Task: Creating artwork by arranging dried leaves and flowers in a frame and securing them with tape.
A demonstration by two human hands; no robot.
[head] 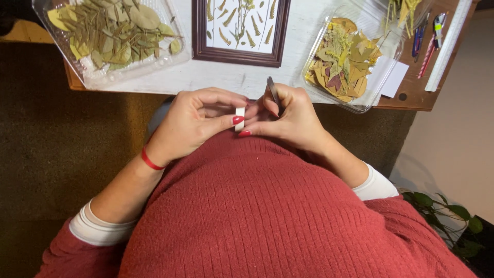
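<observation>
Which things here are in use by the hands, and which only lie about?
In use: left hand, tape roll, right hand, tweezers.

Lying about: green leaf tray, frame, yellow leaf tray, white card, pens, ruler, plant.

Left hand [193,121] pinches white tape roll [240,118]; right hand [288,116] holds tweezers [272,92].

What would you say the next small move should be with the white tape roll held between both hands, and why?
Probably peel up the tape's free end. The left hand pinches the small white tape roll on edge, and the right hand, with metal tweezers tucked in its grip, has fingertips on the roll. No strip looks lifted yet.
</observation>
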